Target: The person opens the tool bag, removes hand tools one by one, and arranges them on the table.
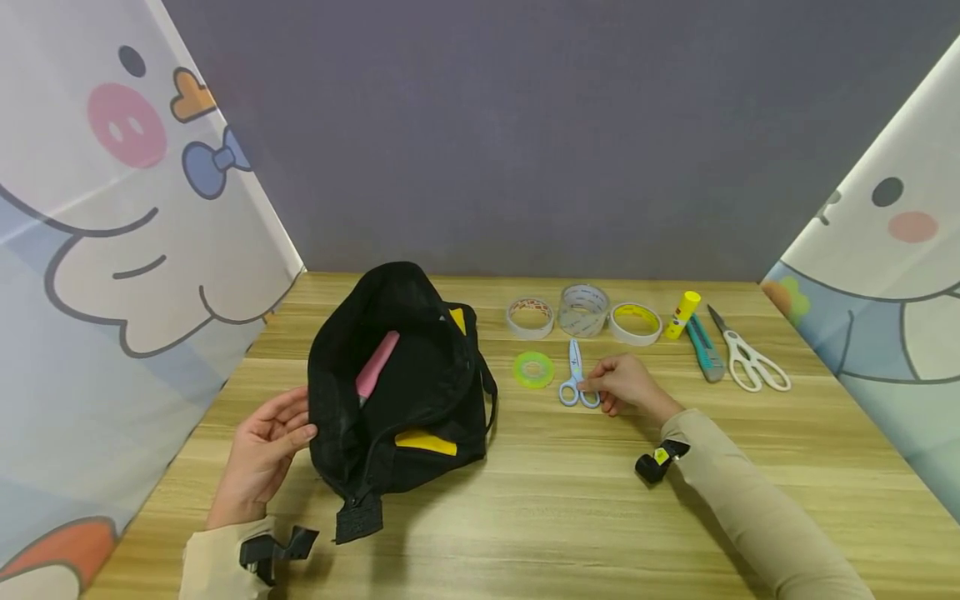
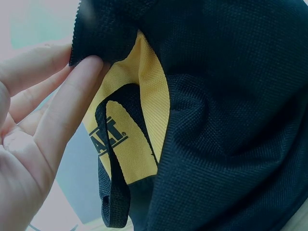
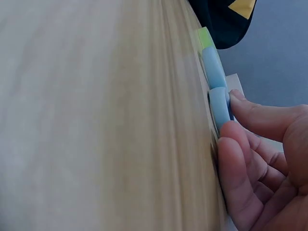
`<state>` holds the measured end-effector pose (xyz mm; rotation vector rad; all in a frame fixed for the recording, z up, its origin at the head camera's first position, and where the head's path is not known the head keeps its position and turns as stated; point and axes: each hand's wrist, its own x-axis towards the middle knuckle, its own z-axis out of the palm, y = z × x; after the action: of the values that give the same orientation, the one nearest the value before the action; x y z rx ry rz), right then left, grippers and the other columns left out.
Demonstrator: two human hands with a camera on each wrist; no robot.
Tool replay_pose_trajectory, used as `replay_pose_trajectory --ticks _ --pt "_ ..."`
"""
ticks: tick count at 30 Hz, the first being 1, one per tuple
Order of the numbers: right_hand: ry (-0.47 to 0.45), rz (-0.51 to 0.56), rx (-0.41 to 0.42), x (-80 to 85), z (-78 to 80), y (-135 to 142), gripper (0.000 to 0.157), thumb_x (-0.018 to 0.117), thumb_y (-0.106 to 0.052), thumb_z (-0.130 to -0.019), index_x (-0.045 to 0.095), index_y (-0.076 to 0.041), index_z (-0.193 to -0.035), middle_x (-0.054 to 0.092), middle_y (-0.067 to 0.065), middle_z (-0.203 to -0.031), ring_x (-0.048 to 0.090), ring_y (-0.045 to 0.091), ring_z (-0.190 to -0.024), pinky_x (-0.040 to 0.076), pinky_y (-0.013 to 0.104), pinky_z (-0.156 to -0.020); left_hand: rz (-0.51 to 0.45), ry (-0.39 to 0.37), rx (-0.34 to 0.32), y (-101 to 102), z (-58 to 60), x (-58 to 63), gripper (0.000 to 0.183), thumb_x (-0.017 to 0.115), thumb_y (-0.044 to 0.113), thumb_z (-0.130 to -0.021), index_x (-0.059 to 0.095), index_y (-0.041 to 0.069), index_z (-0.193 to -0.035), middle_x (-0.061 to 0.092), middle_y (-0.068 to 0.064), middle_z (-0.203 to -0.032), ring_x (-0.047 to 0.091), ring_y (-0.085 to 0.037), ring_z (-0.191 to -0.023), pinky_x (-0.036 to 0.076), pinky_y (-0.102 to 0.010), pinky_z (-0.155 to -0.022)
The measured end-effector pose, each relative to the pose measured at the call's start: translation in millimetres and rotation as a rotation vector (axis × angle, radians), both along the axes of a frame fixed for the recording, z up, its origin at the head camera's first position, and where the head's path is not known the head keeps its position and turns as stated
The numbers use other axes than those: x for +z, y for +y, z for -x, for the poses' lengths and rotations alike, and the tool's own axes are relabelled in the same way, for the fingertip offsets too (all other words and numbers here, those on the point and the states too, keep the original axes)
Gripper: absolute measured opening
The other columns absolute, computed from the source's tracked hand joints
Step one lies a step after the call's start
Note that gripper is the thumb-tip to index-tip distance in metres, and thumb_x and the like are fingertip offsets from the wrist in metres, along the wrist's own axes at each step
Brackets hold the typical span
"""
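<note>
A black and yellow tool bag (image 1: 420,375) stands with its mouth open on the left half of the table. My left hand (image 1: 266,446) pinches the bag's near-left rim between thumb and fingers; the left wrist view shows the zipper edge of the bag (image 2: 207,120) held there. Inside the bag lies a pink-handled tool (image 1: 377,365), its lower end hidden. My right hand (image 1: 626,383) pinches the right handle loop of small light-blue scissors (image 1: 575,367), which lie on the table with blades pointing away. In the right wrist view, thumb and index finger meet at the blue handle (image 3: 219,108).
Left of the scissors lies a green tape roll (image 1: 533,370). Behind stand a tape roll (image 1: 530,318), a wide clear tape roll (image 1: 583,310) and a white tape roll (image 1: 635,323). Farther right are a glue stick (image 1: 682,315), a teal utility knife (image 1: 705,348) and white-handled scissors (image 1: 753,360).
</note>
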<state>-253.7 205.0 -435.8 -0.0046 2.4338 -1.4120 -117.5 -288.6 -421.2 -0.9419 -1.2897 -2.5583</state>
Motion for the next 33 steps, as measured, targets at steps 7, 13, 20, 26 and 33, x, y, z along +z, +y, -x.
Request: replay_pose_trajectory --ticks 7,13,20,26,33 --pt "0.001 0.004 0.009 2.2 -0.4 1.3 0.023 0.08 -0.015 -0.085 0.068 0.003 -0.093 0.06 0.005 -0.056 0.058 0.013 -0.043 0.055 0.031 -0.043 -0.001 0.015 -0.017 0.1 1.3 -1.0 0.05 0.043 -0.032 -0.089 0.049 -0.016 -0.136 0.063 -0.023 -0.126 0.066 -0.028 -0.112 0.056 -0.031 -0.088" --pt "0.027 0.03 0.036 19.8 -0.1 1.0 0.026 0.077 -0.011 -0.087 0.065 0.009 -0.1 0.065 0.008 -0.062 0.062 0.014 -0.048 0.058 0.032 -0.049 0.014 0.005 0.005 1.9 1.8 -0.1 0.05 0.045 -0.031 -0.089 0.05 -0.015 -0.136 0.065 -0.021 -0.124 0.067 -0.027 -0.111 0.057 -0.03 -0.086" --pt "0.032 0.133 0.135 50.3 -0.2 -31.3 0.027 0.075 -0.009 -0.088 0.063 0.01 -0.104 0.065 0.013 -0.068 0.063 0.014 -0.05 0.058 0.033 -0.05 0.016 0.005 0.021 1.2 0.7 0.0 0.051 0.045 -0.032 -0.088 0.051 -0.015 -0.135 0.065 -0.021 -0.124 0.067 -0.026 -0.11 0.057 -0.029 -0.086" --pt "0.051 0.211 0.224 70.2 -0.6 -75.8 0.023 0.075 -0.007 -0.088 0.065 0.007 -0.102 0.067 0.023 -0.075 0.065 0.017 -0.052 0.06 0.046 -0.057 0.012 0.009 0.011 0.9 0.9 0.6 0.05 0.045 -0.031 -0.089 0.05 -0.015 -0.136 0.065 -0.021 -0.124 0.066 -0.026 -0.11 0.057 -0.03 -0.086" --pt "0.077 0.303 0.327 94.3 3.6 -129.0 0.02 0.074 -0.005 -0.088 0.066 0.008 -0.101 0.066 0.014 -0.069 0.065 0.018 -0.051 0.06 0.045 -0.057 0.002 0.007 -0.006 -0.1 -0.7 -0.6 0.05 0.045 -0.031 -0.089 0.051 -0.014 -0.136 0.065 -0.02 -0.124 0.066 -0.026 -0.11 0.057 -0.03 -0.086"
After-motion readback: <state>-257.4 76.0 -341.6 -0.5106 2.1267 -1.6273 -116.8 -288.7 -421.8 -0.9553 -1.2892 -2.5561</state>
